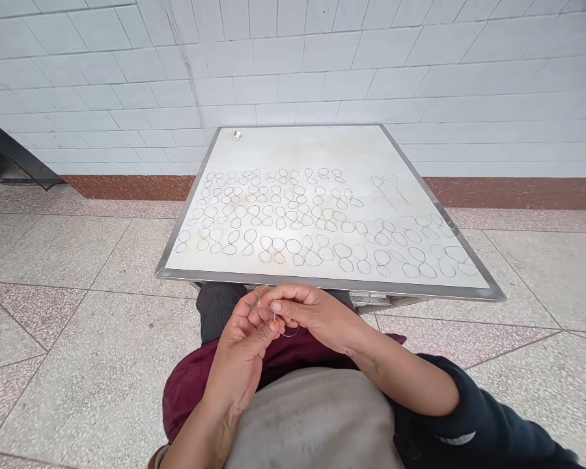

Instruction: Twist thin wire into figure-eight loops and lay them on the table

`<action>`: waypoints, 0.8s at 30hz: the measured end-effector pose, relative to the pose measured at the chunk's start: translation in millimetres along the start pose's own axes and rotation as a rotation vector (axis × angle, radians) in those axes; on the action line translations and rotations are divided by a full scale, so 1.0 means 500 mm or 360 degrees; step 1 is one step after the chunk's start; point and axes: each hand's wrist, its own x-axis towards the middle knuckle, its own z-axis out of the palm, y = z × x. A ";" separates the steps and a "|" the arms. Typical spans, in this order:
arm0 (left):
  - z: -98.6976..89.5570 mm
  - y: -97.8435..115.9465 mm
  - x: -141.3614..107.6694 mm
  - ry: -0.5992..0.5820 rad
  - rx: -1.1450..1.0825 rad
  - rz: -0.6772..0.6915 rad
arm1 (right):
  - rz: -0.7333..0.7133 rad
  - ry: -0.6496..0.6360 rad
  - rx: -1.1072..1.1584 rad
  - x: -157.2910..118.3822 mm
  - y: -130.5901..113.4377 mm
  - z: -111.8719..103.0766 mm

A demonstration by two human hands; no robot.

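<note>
My left hand [241,342] and my right hand [312,314] meet above my lap, just in front of the table's near edge. Their fingertips pinch a thin metal wire [276,319], which curves into a small loop below them. Beyond the hands lies a white, metal-edged tabletop [322,146], covered with several rows of wire figure-eight loops [278,251]. A looser wire shape [388,189] lies apart at its right. Neither hand touches the table.
A small red-and-white object [237,135] sits near the table's far edge. Behind the table rises a white tiled wall [371,78] with a reddish-brown base. Speckled floor tiles [68,247] surround it. A dark metal bar [14,150] juts in at the left.
</note>
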 end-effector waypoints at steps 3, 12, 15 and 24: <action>0.000 0.002 -0.001 0.0020 0.0012 0.0008 | -0.0028 0.0004 -0.0077 -0.001 -0.005 0.001; 0.001 0.006 -0.004 0.0033 0.0065 0.0037 | -0.0063 -0.0054 -0.0001 0.000 -0.005 0.001; 0.001 0.006 -0.004 0.0056 0.0110 0.0072 | -0.0081 -0.0060 -0.0026 0.000 -0.006 0.000; 0.002 0.005 -0.007 0.0054 0.0289 0.0170 | -0.0096 -0.0030 -0.0155 -0.002 -0.009 -0.003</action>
